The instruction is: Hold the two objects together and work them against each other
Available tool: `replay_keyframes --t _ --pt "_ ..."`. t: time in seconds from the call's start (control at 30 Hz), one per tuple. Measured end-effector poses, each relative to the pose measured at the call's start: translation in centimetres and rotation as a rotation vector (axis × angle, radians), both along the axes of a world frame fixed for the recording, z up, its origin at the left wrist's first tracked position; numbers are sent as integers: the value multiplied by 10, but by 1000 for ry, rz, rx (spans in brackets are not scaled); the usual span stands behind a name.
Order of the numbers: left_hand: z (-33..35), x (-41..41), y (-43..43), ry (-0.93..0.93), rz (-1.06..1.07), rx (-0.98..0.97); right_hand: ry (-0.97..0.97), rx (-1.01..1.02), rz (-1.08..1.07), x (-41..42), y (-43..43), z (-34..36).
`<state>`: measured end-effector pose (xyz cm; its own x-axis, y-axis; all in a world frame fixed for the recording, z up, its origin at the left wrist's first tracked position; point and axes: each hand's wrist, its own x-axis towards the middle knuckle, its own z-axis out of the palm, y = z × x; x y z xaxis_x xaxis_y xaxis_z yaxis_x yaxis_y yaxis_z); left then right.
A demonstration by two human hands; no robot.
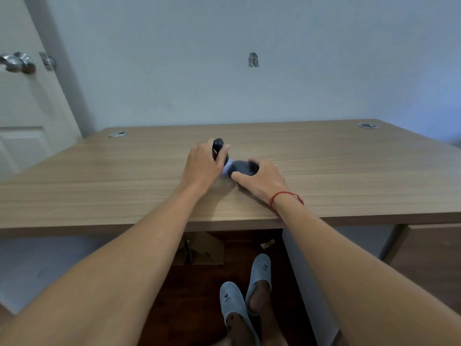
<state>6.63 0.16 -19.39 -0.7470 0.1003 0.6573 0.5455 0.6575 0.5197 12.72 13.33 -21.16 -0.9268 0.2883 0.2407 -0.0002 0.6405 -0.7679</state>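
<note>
Dark plastic, rounded and smooth, is all that shows of the two things the hands work on at the middle of the desk [99, 186]. The left hand [203, 168] has its fingers curled round an upright dark piece [219, 147], thumb side toward the camera, with the rounded top of the piece poking out above the knuckles. The right hand [262, 179] lies just right of it, thumb and fingers wrapped over a low dark body [243, 168] that rests on the desk; a pale bluish patch [228, 168] shows between the two hands, and I cannot tell whether it belongs to either piece. The two dark parts look to be touching or nearly so, but the fingers hide the joint. The risk, as I judge it, is slippage: both surfaces seem glossy, the upright piece is gripped low with its top free, and a twist or pull between the hands could make it pop loose and roll toward the desk's near edge, then down to the floor by the slippers [245, 295]. Blur on the right fingers hints at quick motion, which would worsen any misalignment. A red cord [284, 196] on the right wrist could also snag.
</note>
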Motion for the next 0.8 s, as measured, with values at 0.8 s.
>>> replay_keyframes --t 0.8 --pt "-1 1 5 16 -91 247 197 -174 11 -8 6 1"
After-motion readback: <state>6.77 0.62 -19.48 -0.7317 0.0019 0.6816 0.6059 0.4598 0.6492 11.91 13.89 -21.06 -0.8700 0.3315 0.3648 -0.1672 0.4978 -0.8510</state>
